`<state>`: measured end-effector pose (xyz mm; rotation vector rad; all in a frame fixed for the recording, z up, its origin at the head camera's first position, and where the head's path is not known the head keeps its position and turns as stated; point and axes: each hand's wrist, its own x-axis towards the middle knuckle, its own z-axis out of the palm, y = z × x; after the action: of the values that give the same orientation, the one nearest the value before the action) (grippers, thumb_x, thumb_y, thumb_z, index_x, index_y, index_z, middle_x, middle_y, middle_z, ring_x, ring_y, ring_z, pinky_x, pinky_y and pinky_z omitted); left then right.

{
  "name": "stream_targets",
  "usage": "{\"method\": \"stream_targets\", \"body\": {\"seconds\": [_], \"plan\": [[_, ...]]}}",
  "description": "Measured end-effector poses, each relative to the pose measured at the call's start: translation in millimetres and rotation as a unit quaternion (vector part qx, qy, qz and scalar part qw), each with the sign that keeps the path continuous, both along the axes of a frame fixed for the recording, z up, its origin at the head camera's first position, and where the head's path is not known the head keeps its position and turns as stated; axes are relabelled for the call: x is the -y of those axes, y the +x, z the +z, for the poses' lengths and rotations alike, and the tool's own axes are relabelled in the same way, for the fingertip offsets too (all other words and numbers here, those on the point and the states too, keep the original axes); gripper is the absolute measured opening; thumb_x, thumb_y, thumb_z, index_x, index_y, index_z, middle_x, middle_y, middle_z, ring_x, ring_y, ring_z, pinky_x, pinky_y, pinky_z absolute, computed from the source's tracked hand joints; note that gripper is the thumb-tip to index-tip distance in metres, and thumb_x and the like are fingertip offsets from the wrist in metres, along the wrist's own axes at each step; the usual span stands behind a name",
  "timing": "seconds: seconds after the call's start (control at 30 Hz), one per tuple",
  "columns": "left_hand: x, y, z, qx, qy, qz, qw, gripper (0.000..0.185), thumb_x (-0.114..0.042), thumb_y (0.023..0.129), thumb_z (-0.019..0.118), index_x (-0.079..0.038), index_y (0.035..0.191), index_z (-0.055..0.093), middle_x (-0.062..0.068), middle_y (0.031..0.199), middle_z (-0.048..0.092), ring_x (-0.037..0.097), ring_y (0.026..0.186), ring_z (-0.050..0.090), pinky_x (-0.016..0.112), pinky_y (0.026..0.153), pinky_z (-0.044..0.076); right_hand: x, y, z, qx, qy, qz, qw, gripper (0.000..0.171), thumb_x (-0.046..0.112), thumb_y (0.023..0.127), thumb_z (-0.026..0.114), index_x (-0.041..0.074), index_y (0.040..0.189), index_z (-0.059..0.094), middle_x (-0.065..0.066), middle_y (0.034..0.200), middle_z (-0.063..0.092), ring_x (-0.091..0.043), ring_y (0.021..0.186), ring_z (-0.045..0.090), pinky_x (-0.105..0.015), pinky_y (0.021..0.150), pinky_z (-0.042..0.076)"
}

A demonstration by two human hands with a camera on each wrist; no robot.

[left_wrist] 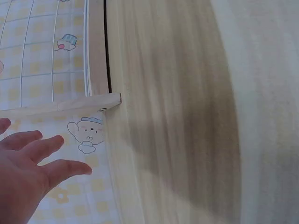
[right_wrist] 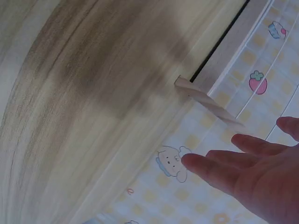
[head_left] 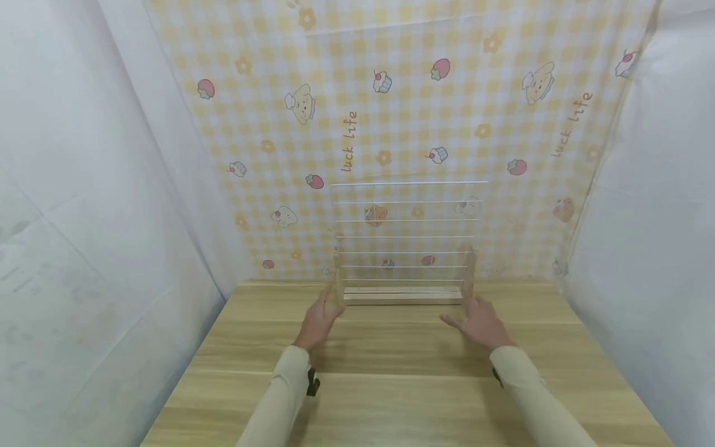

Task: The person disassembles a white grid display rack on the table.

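Observation:
A rack with a white wire grid (head_left: 404,236) and a pale wooden base bar (head_left: 403,300) stands upright at the back of the table. Wooden side pieces flank it, the left one (left_wrist: 60,104) and the right one (right_wrist: 212,104) each seen in a wrist view. Beside the rack's left end is my left hand (head_left: 317,323), its fingers spread and holding nothing. My right hand (head_left: 481,323) is at the right end, fingers extended and likewise holding nothing. Both wrist views show a gap between the visible fingertips and the side pieces; contact elsewhere cannot be told.
The wood-grain table (head_left: 402,354) extends from the rack toward me. Behind it hangs a yellow checked cloth (head_left: 413,112) with cartoon prints. White sheets enclose the left side (head_left: 100,186) and the right side (head_left: 648,217).

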<state>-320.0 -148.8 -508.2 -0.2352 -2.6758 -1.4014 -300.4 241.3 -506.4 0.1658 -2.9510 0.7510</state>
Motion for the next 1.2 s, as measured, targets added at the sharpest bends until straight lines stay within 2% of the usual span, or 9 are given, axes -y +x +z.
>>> {"method": "stream_targets", "body": {"seconds": [0.17,0.3,0.43,0.5,0.67,0.73,0.9,1.0,1.2], "plan": [[-0.5,-6.3,7.6,0.009,0.051,-0.017,0.9985,0.075,-0.056,0.090,0.046,-0.018,0.148,0.018,0.015,0.153,0.022,0.040,0.137,0.029,0.058,0.109,0.028,-6.2,-6.0,7.6,0.015,-0.065,0.016,0.998,0.099,0.066,0.085,0.044,-0.003,0.146,0.008,-0.034,0.143,0.029,-0.053,0.128,0.032,-0.068,0.099,0.029],[-2.6,-11.8,17.2,0.010,0.084,-0.026,0.9960,0.070,-0.051,0.092,0.046,-0.018,0.148,0.018,0.014,0.154,0.022,0.039,0.138,0.029,0.054,0.111,0.028,-10.9,-12.0,14.7,0.029,-0.072,0.013,0.997,0.098,0.066,0.087,0.039,-0.008,0.144,0.009,-0.033,0.145,0.026,-0.052,0.131,0.028,-0.063,0.105,0.026],[-5.2,-16.6,25.8,0.019,0.103,-0.023,0.9942,0.076,-0.060,0.089,0.044,-0.020,0.148,0.017,0.012,0.153,0.023,0.038,0.138,0.029,0.052,0.111,0.028,-16.1,-17.6,19.8,0.048,-0.067,-0.007,0.997,0.098,0.070,0.086,0.035,-0.004,0.145,0.010,-0.034,0.143,0.029,-0.053,0.129,0.031,-0.064,0.103,0.029],[-6.7,-14.0,36.3,0.031,0.107,-0.025,0.9935,0.076,-0.058,0.090,0.044,-0.018,0.148,0.016,0.013,0.153,0.022,0.039,0.138,0.028,0.052,0.111,0.027,-18.4,-20.5,22.2,0.061,-0.072,-0.015,0.995,0.096,0.069,0.087,0.034,-0.004,0.145,0.009,-0.034,0.143,0.028,-0.053,0.128,0.032,-0.064,0.102,0.031],[-7.5,-19.7,40.1,0.044,0.126,-0.013,0.9910,0.080,-0.064,0.086,0.045,-0.019,0.147,0.019,0.012,0.153,0.024,0.037,0.138,0.028,0.053,0.112,0.026,-23.0,-24.6,29.7,0.097,-0.090,-0.023,0.991,0.098,0.068,0.088,0.033,-0.005,0.145,0.002,-0.035,0.147,0.019,-0.055,0.130,0.025,-0.066,0.102,0.028],[-6.9,-27.1,34.2,0.041,0.132,-0.002,0.9904,0.082,-0.068,0.084,0.044,-0.021,0.147,0.020,0.010,0.152,0.026,0.035,0.139,0.029,0.053,0.112,0.026,-23.9,-25.8,33.7,0.101,-0.092,-0.023,0.990,0.100,0.069,0.087,0.033,-0.006,0.145,0.000,-0.035,0.148,0.015,-0.055,0.132,0.021,-0.067,0.102,0.026],[-6.8,-35.9,41.9,0.034,0.133,0.006,0.9905,0.066,-0.048,0.093,0.045,-0.018,0.147,0.020,0.013,0.151,0.028,0.034,0.139,0.030,0.050,0.113,0.026,-25.7,-33.1,46.1,0.073,-0.077,-0.014,0.994,0.099,0.065,0.089,0.037,-0.010,0.143,0.002,-0.037,0.147,0.010,-0.057,0.131,0.020,-0.065,0.104,0.025],[-7.3,-43.1,47.9,0.024,0.133,0.006,0.9907,0.060,-0.038,0.095,0.045,-0.016,0.146,0.022,0.015,0.150,0.029,0.034,0.138,0.031,0.049,0.113,0.028,-27.7,-39.4,53.9,0.059,-0.069,-0.016,0.996,0.100,0.064,0.088,0.039,-0.012,0.143,0.002,-0.038,0.146,0.010,-0.057,0.130,0.021,-0.064,0.105,0.025],[-8.9,-53.2,58.0,0.030,0.139,0.011,0.9898,0.061,-0.041,0.093,0.047,-0.023,0.146,0.022,0.014,0.150,0.029,0.034,0.137,0.033,0.048,0.111,0.031,-31.2,-49.7,65.3,0.085,-0.085,-0.020,0.992,0.105,0.067,0.086,0.039,-0.009,0.144,-0.006,-0.037,0.148,0.004,-0.057,0.132,0.016,-0.066,0.106,0.022]]}}
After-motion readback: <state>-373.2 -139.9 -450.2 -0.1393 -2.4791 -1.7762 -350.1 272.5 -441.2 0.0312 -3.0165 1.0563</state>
